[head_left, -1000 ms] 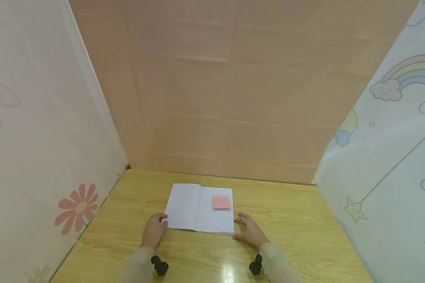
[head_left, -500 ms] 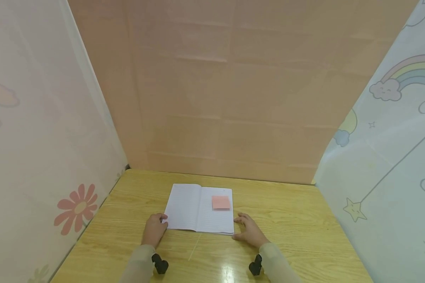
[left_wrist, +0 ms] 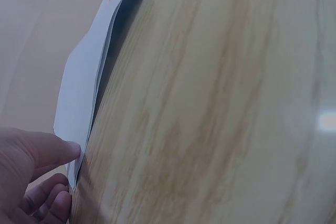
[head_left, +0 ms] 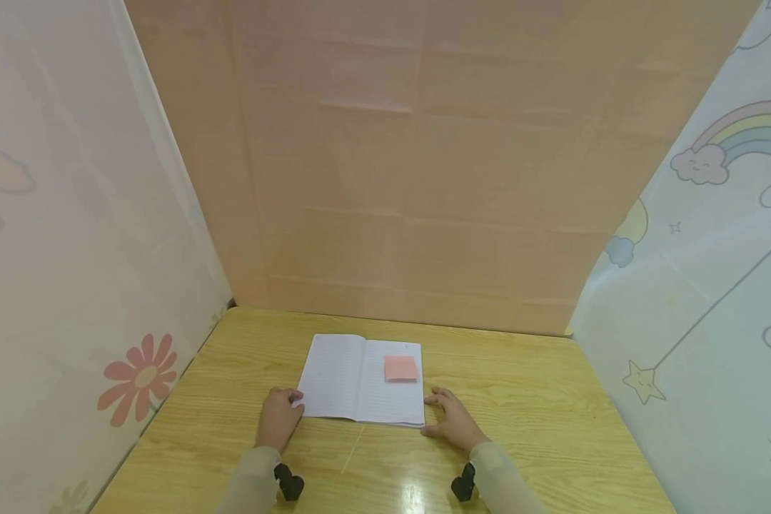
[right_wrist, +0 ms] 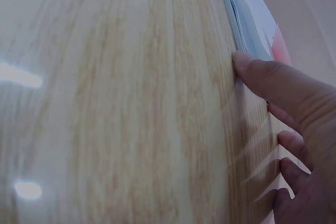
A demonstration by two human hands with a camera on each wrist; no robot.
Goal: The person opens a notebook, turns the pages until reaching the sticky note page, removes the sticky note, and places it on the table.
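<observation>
An open lined notebook (head_left: 330, 378) lies on the table, with a pink sticky note pad (head_left: 401, 368) on its right page. My left hand (head_left: 278, 419) holds the notebook's near left corner; in the left wrist view the thumb (left_wrist: 55, 149) lies on the page and the other fingers are curled by the edge. At the right edge is my right hand (head_left: 456, 421), fingers spread and relaxed. Its thumb tip (right_wrist: 244, 61) touches the notebook's near right corner in the right wrist view, while the other fingers rest near the tabletop.
The wood-grain table (head_left: 527, 400) is bordered by a tan back wall (head_left: 398, 178) and patterned side panels (head_left: 713, 300). A thin pale strip (head_left: 353, 448) runs from the notebook's spine toward the front. Light glares off the near tabletop.
</observation>
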